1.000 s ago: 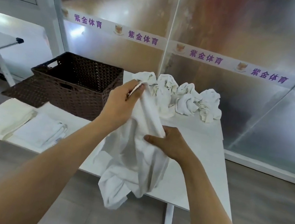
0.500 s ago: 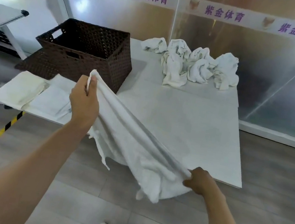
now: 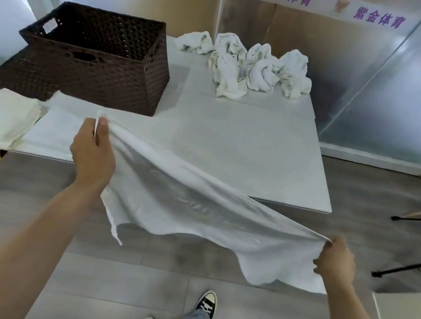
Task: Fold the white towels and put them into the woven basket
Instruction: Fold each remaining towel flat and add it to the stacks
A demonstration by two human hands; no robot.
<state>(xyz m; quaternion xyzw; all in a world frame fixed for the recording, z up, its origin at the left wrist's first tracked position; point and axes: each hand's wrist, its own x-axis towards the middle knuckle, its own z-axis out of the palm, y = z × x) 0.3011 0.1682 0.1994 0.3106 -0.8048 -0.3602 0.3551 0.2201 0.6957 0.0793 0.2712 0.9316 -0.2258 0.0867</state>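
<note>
Early days I'd say: left hand (image 3: 93,151) and right hand (image 3: 335,259) each pinch a corner of one towel (image 3: 195,207) stretched out at the table (image 3: 247,151) edge, not folded yet, crumpled pile (image 3: 247,65) waiting, basket (image 3: 95,56) looks empty.

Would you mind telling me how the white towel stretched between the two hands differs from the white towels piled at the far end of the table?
The stretched white towel is opened out nearly flat; the piled white towels are crumpled into lumps. The stretched towel hangs in the air, pinched at opposite ends by the left hand and right hand; the piled ones lie untouched on the white table. The stretched one overhangs the near edge; the pile sits by the far edge. Both are white cloth, not yet folded.
</note>
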